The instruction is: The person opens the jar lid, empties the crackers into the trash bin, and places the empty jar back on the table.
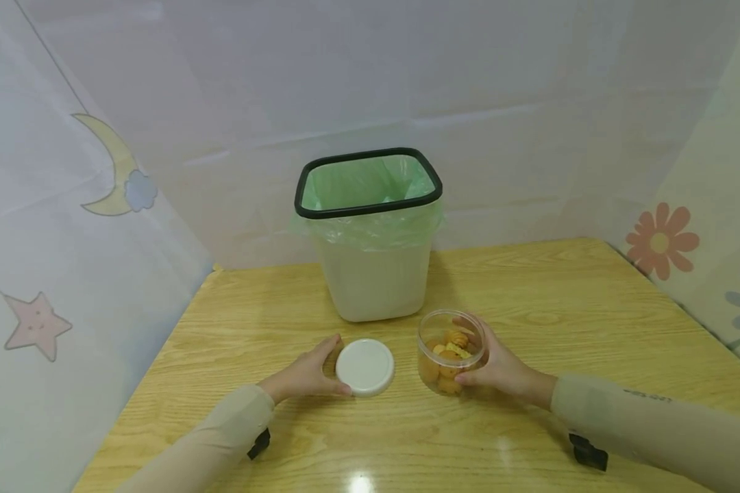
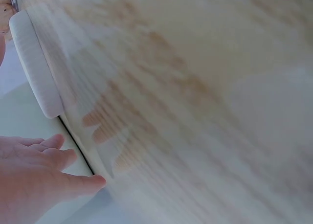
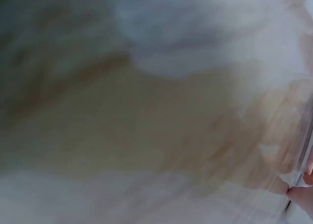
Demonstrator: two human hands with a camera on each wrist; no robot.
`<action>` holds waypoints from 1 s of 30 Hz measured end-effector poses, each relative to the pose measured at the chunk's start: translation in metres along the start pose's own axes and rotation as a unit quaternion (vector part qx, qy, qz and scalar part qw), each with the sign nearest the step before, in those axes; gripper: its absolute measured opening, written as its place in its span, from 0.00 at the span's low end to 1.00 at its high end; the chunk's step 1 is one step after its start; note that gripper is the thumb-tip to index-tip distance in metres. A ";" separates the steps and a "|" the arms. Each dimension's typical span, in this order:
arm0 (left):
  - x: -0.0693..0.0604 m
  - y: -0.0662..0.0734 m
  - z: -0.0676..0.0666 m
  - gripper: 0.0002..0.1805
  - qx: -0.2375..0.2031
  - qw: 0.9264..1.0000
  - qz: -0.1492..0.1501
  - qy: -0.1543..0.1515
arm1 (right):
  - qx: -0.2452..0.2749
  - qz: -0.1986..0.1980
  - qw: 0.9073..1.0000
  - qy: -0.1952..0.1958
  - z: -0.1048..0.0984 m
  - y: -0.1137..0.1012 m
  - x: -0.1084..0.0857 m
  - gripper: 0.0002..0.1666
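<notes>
A round white lid point(image 1: 365, 367) lies flat on the wooden table. Beside its left edge is my left hand point(image 1: 305, 375), thumb and fingers spread apart around that side. In the left wrist view, the hand point(image 2: 36, 172) has its fingers extended near the white lid point(image 2: 36, 65), with a gap showing between them. To the right of the lid stands a clear jar point(image 1: 428, 359), its top uncovered, holding several golden cookies point(image 1: 455, 346). My right hand point(image 1: 490, 366) grips this jar from the right. The right wrist view catches only fingertips point(image 3: 301, 198) at its edge.
Behind the lid and jar stands a white trash bin point(image 1: 376, 277) with a black rim point(image 1: 370, 209) and a green plastic liner point(image 1: 370, 181). Printed cloth point(image 1: 518, 123) hangs behind the table point(image 1: 530, 294) and at both sides.
</notes>
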State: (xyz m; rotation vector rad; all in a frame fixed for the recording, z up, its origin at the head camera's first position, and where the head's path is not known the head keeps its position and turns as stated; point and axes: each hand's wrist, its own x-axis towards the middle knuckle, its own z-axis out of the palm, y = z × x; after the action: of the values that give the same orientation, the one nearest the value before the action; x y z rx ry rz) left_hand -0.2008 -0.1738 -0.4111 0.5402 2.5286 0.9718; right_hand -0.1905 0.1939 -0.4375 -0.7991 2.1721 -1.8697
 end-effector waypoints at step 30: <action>0.000 0.003 -0.007 0.58 -0.013 1.000 -0.011 0.017 | -0.022 0.005 1.000 0.009 0.000 -0.006 -0.004 0.60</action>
State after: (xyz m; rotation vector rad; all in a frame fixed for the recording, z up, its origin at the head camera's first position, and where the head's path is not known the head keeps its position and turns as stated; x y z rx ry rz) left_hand -0.2032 -0.1755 -0.4045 0.4901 2.5429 1.0124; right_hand -0.1854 0.1958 -0.4325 -0.7821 2.2310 -1.8369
